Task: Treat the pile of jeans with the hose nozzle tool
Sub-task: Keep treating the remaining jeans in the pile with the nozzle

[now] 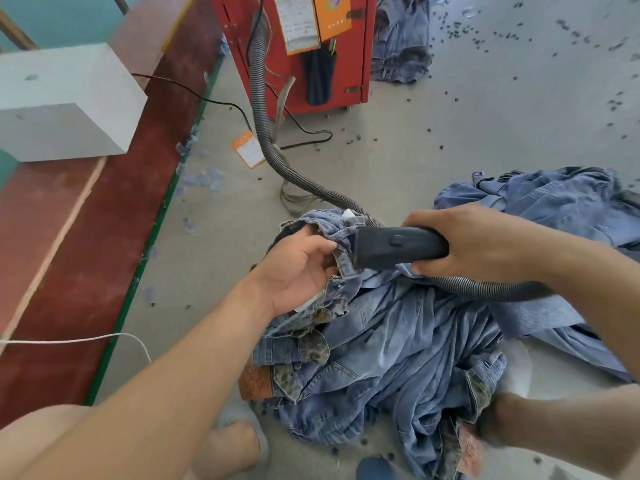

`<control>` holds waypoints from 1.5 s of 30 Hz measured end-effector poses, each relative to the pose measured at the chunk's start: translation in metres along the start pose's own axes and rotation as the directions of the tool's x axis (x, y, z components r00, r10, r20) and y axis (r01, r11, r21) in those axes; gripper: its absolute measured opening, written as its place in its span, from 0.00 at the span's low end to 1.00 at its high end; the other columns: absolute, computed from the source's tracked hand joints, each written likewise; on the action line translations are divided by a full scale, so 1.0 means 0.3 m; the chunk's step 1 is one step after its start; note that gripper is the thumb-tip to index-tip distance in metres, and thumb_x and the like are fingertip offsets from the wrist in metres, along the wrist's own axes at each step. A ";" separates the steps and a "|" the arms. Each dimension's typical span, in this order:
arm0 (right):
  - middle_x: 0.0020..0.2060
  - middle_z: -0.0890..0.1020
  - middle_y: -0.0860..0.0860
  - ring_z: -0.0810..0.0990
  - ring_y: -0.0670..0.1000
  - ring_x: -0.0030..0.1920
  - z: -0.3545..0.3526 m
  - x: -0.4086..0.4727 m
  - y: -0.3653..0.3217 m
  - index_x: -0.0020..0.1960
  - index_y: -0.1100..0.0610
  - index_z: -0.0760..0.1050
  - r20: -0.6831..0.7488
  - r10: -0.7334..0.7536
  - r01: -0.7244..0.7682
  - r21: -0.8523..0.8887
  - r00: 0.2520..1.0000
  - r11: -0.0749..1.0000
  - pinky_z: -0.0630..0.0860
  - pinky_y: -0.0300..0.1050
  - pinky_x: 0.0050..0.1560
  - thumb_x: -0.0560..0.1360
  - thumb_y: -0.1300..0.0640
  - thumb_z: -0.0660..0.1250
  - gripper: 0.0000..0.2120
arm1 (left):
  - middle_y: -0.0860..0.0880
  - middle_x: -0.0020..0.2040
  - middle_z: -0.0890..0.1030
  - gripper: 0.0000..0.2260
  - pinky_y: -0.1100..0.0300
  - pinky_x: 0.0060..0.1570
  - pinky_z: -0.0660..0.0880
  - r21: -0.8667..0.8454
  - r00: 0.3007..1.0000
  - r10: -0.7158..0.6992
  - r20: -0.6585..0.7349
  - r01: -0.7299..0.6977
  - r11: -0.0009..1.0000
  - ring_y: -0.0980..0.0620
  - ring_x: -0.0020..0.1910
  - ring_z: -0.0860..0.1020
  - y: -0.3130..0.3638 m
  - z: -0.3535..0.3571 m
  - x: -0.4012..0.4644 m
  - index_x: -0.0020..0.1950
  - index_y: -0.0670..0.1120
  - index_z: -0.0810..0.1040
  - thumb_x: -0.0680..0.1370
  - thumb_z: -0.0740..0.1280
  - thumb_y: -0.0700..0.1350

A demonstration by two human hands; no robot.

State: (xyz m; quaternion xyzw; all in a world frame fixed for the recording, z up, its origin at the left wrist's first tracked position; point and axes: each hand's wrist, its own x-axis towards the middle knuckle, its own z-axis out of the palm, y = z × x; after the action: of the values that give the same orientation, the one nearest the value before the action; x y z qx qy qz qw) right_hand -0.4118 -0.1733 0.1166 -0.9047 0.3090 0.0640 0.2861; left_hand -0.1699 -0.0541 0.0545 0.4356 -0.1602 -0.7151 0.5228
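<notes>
Over the jeans [398, 341], both hands work.
Right hand [474, 240] grips the nozzle [398, 245]; left hand [298, 268] pinches a waistband.

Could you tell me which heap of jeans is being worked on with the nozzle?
The near pile, under both hands; the others lie untouched.

The floor [433, 133] is grey concrete, with small dark bits scattered toward 1 and 2 o'clock. A red cabinet [346, 64] with paper tags stands at 12 o'clock. At 9 o'clock runs a dark red strip [104, 237] with a green edge, and a white block [65, 98] rests at 10 o'clock.
</notes>
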 end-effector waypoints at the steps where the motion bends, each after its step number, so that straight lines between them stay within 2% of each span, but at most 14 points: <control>1: 0.40 0.82 0.36 0.80 0.38 0.42 0.009 0.007 -0.012 0.53 0.37 0.74 0.000 -0.013 0.013 0.014 1.000 1.000 0.75 0.36 0.39 0.74 0.41 0.72 0.11 | 0.39 0.62 0.78 0.22 0.54 0.49 0.76 -0.014 1.000 -0.014 0.015 0.015 1.000 0.46 0.50 0.78 -0.001 0.004 -0.005 0.77 0.41 0.69 0.83 0.54 0.32; 5: 0.38 0.82 0.39 0.80 0.38 0.40 0.031 0.033 -0.039 0.54 0.40 0.76 -0.141 -0.031 0.042 0.082 0.990 0.996 0.73 0.35 0.36 0.73 0.38 0.71 0.13 | 0.41 0.57 0.80 0.20 0.53 0.50 0.77 0.001 0.998 -0.051 0.042 0.051 0.999 0.46 0.50 0.79 -0.009 -0.001 -0.011 0.75 0.39 0.70 0.85 0.53 0.40; 8: 0.36 0.81 0.39 0.79 0.38 0.40 0.005 0.034 -0.023 0.54 0.41 0.77 -0.214 0.002 0.014 0.073 0.977 0.997 0.72 0.36 0.37 0.73 0.41 0.72 0.12 | 0.41 0.63 0.79 0.18 0.49 0.55 0.78 -0.010 0.998 -0.008 0.060 0.009 1.000 0.42 0.58 0.78 -0.006 -0.004 -0.006 0.75 0.44 0.69 0.86 0.52 0.40; 12: 0.38 0.82 0.38 0.80 0.38 0.40 -0.019 0.013 0.000 0.53 0.39 0.77 -0.147 0.033 -0.023 0.069 0.989 0.997 0.74 0.40 0.38 0.72 0.41 0.72 0.11 | 0.42 0.66 0.78 0.21 0.47 0.51 0.79 -0.030 0.998 0.037 0.046 -0.036 0.999 0.44 0.55 0.80 -0.010 0.006 0.009 0.78 0.49 0.66 0.86 0.54 0.36; 16: 0.40 0.81 0.32 0.81 0.37 0.39 -0.002 0.017 -0.042 0.51 0.38 0.77 -0.022 -0.014 0.016 0.107 1.000 0.994 0.72 0.30 0.35 0.73 0.40 0.73 0.09 | 0.40 0.69 0.77 0.24 0.51 0.44 0.79 -0.033 0.999 0.033 0.040 -0.031 0.999 0.47 0.50 0.81 -0.029 0.025 0.013 0.78 0.55 0.66 0.86 0.60 0.35; 19: 0.37 0.81 0.30 0.81 0.36 0.35 -0.005 0.030 -0.054 0.48 0.38 0.75 -0.126 0.015 0.006 0.163 0.992 0.987 0.72 0.28 0.33 0.75 0.45 0.74 0.08 | 0.38 0.69 0.77 0.26 0.49 0.43 0.79 -0.032 0.999 0.033 -0.011 -0.034 0.999 0.47 0.51 0.81 -0.033 0.027 0.020 0.78 0.56 0.66 0.84 0.63 0.34; 22: 0.32 0.83 0.44 0.79 0.44 0.26 -0.054 0.021 -0.027 0.50 0.43 0.77 -0.226 0.145 -0.058 0.351 0.963 0.935 0.76 0.37 0.28 0.74 0.45 0.74 0.08 | 0.43 0.62 0.78 0.24 0.47 0.47 0.79 0.010 0.999 0.029 -0.037 -0.029 1.000 0.47 0.51 0.81 -0.033 0.024 0.027 0.77 0.52 0.67 0.83 0.64 0.37; 24: 0.29 0.83 0.51 0.79 0.49 0.25 -0.095 -0.003 -0.006 0.50 0.44 0.78 -0.184 0.165 -0.081 0.397 0.969 0.914 0.77 0.41 0.29 0.74 0.45 0.75 0.09 | 0.46 0.57 0.82 0.22 0.48 0.47 0.80 -0.002 0.998 0.026 -0.062 -0.026 1.000 0.49 0.49 0.82 -0.031 0.023 0.035 0.77 0.52 0.67 0.83 0.65 0.40; 31: 0.30 0.82 0.44 0.79 0.45 0.26 -0.054 0.002 -0.053 0.45 0.41 0.77 -0.016 0.083 -0.077 0.230 0.996 0.970 0.74 0.36 0.29 0.74 0.47 0.75 0.07 | 0.46 0.58 0.83 0.12 0.50 0.50 0.80 -0.016 0.998 -0.010 -0.056 0.010 1.000 0.46 0.54 0.80 -0.038 0.015 0.048 0.68 0.54 0.76 0.87 0.59 0.48; 34: 0.30 0.81 0.41 0.77 0.41 0.25 -0.041 0.029 -0.076 0.45 0.41 0.76 -0.130 0.035 0.005 0.297 0.991 0.955 0.72 0.33 0.27 0.75 0.49 0.75 0.08 | 0.44 0.59 0.84 0.24 0.50 0.54 0.81 0.069 0.993 -0.110 -0.046 0.113 0.991 0.45 0.56 0.84 -0.024 0.022 0.034 0.65 0.50 0.84 0.82 0.60 0.64; 36: 0.32 0.82 0.42 0.78 0.42 0.28 -0.051 0.037 -0.058 0.48 0.42 0.76 -0.166 0.058 -0.012 0.267 0.984 0.963 0.74 0.37 0.28 0.75 0.47 0.75 0.07 | 0.40 0.63 0.83 0.26 0.45 0.58 0.81 0.107 0.987 -0.095 -0.129 0.109 0.988 0.40 0.60 0.83 -0.018 0.011 0.039 0.69 0.43 0.80 0.78 0.70 0.59; 38: 0.34 0.82 0.42 0.80 0.39 0.34 -0.065 0.029 -0.016 0.51 0.41 0.77 -0.135 0.066 -0.054 0.087 0.989 0.995 0.75 0.39 0.35 0.73 0.45 0.73 0.09 | 0.36 0.58 0.85 0.19 0.46 0.52 0.83 0.190 0.954 -0.048 -0.297 0.108 0.976 0.38 0.54 0.85 -0.019 -0.018 0.049 0.65 0.38 0.80 0.78 0.74 0.45; 42: 0.40 0.82 0.38 0.79 0.37 0.40 -0.036 0.004 0.036 0.58 0.36 0.75 0.063 0.103 -0.091 -0.163 0.993 0.982 0.73 0.37 0.40 0.73 0.44 0.73 0.16 | 0.38 0.46 0.84 0.04 0.49 0.45 0.80 0.280 0.850 0.012 -0.527 0.160 0.947 0.41 0.40 0.84 0.007 -0.088 0.076 0.53 0.39 0.81 0.80 0.68 0.38; 45: 0.49 0.84 0.45 0.83 0.50 0.47 0.081 0.029 0.015 0.68 0.44 0.73 -0.105 0.184 -0.207 -0.275 0.977 0.939 0.76 0.48 0.45 0.74 0.38 0.73 0.26 | 0.39 0.51 0.85 0.05 0.45 0.48 0.83 0.330 0.852 0.063 -0.519 0.132 0.935 0.40 0.48 0.85 0.030 -0.108 0.095 0.56 0.44 0.78 0.83 0.63 0.40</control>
State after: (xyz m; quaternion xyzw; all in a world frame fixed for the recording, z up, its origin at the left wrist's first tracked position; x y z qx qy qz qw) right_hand -0.4059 -0.1672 0.0918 -0.9031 0.3957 0.1009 0.1330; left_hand -0.1408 -0.0756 0.0291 0.7025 -0.1303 -0.5387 0.4465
